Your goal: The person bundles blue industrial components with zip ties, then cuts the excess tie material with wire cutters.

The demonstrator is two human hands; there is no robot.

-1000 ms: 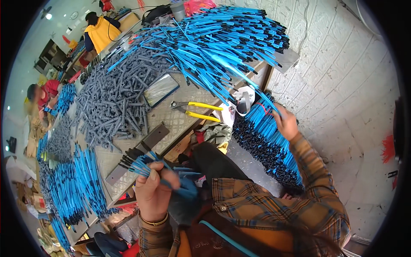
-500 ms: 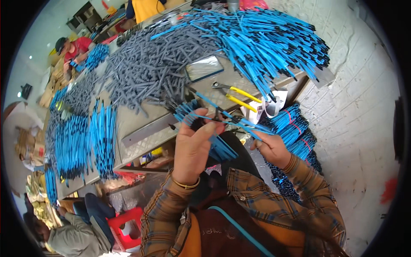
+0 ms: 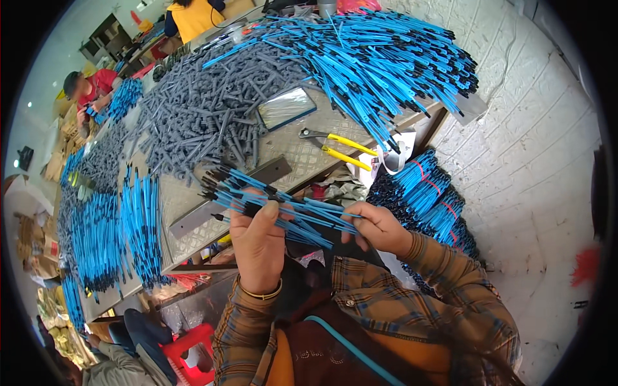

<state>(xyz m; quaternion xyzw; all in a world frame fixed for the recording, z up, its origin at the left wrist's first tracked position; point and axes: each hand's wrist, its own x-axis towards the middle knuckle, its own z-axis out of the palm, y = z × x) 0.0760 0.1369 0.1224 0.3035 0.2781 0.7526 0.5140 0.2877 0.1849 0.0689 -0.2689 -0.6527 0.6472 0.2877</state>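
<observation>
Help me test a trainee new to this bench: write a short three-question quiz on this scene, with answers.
1. True or false: the left hand grips several blue strips.

2. Multiple choice: which does the right hand touch?
A. Yellow-handled pliers
B. One end of the held blue strips
C. The gray pile

3. Order these from left to right in the picture, by their middles: pliers, stacked bundles, gray pile.

Key: 1. True. 2. B. 3. Gray pile, pliers, stacked bundles.
</observation>
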